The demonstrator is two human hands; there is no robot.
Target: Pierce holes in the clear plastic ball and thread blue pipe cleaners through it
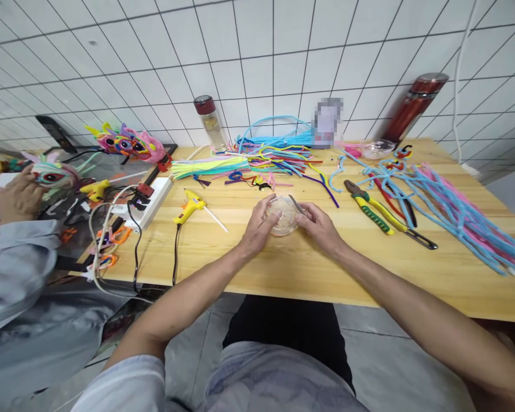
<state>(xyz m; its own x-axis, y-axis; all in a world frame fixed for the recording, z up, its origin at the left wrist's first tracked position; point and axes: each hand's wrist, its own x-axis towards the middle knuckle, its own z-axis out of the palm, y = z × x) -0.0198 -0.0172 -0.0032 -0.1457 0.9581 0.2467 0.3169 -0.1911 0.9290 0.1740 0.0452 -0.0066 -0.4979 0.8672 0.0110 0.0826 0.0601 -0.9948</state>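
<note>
Fingers, left hand (257,228): we see them curled part-way round the left wall of the clear dish (284,222), fingertips up at the far rim. It is a loose cupping hold, not a fist.
Fingers, right hand (320,226): pinched closed on a thin metal tool (298,205). The lower fingers seem to rest against the dish's right wall, but we cannot tell how firmly.
Dish, place: on the wooden table (283,274), straight ahead of us, between the two hands and touching both.
Dish, contents: something pale inside, too blurred for us to name.
Tool, long axis: runs from the right fingertips up and to the left, with its tip over the dish's far-right rim.
Nearer hand: neither by much. The left covers more of the wall, while the right meets the rim from above with the tool.
Right of hands: pliers (369,210) with yellow-green handles, well apart from the dish. Beyond them lie loose blue and pink pipe cleaners (455,212).
Left of hands: yellow glue gun (190,207), apart from the dish, and a power strip (150,207) further left.
Co-worker: a hand (19,197) at far left on a colourful mask-like piece (49,174), well apart from ours.
</note>
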